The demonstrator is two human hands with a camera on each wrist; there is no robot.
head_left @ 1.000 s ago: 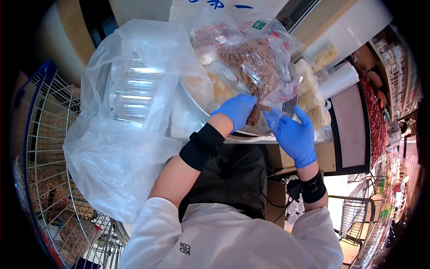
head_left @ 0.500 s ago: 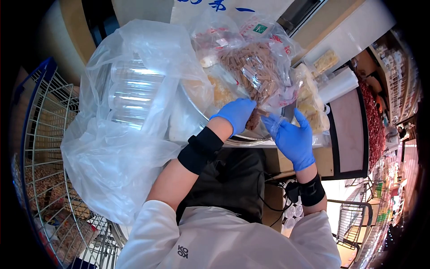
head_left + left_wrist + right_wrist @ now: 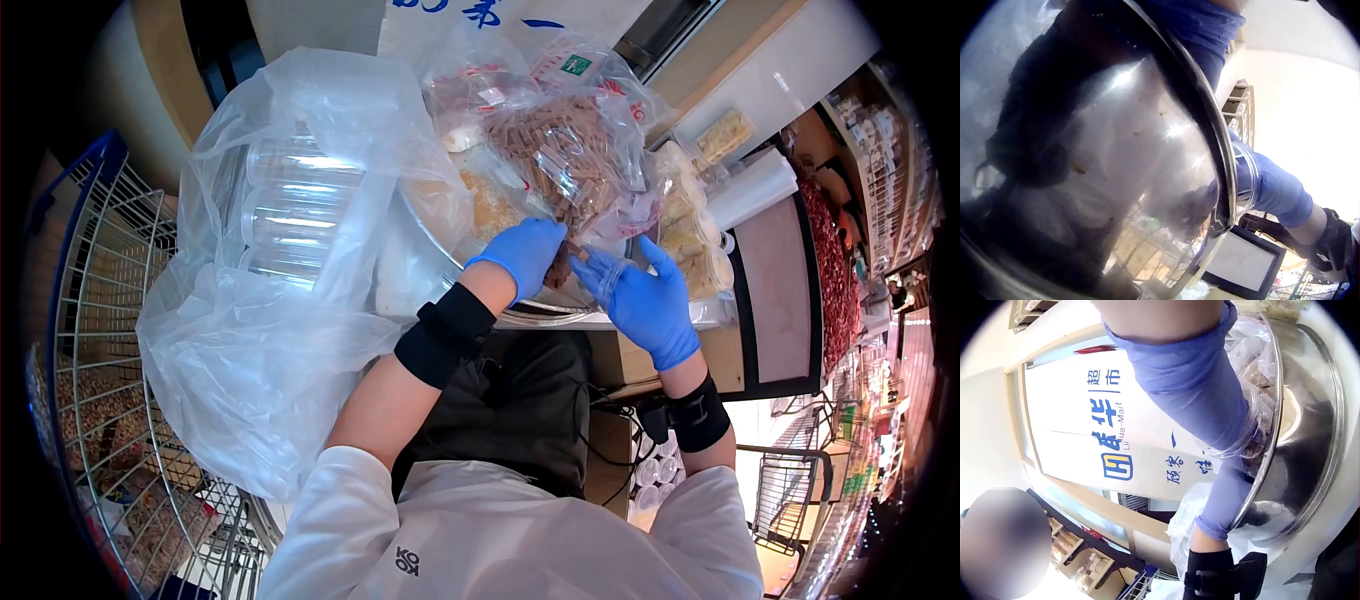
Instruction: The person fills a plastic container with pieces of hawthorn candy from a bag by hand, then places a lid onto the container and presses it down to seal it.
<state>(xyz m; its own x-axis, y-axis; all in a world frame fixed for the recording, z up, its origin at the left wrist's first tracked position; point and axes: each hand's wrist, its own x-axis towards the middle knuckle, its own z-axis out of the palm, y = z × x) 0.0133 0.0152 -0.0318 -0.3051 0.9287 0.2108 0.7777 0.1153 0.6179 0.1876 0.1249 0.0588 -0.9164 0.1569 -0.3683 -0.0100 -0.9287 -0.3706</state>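
Observation:
A clear bag of brown strips [image 3: 550, 150] lies in a shiny metal bowl [image 3: 1275, 394] on the counter. My blue-gloved left hand [image 3: 520, 258] reaches over the near rim and pinches some loose brown strips, its fingertips partly hidden. Just to its right, my gloved right hand [image 3: 650, 315] holds a clear, ribbed plastic tub [image 3: 608, 283], with the thumb sticking up apart from it. Seen in the left wrist view, the tub [image 3: 1245, 178] sits round the right hand's fingers beside the bowl rim [image 3: 1204, 106].
At left stands a large clear bag with stacked clear containers [image 3: 300, 205], beside a wire shopping cart [image 3: 105, 270]. Filled pale tubs [image 3: 695, 225] and a roll of plastic bags [image 3: 755, 188] line the right side. A lettered white sign [image 3: 1135, 437] hangs behind the bowl.
My right hand has shifted slightly left with the tub, closer to the left hand. The left hand stays at the brown strips, moving only a little.

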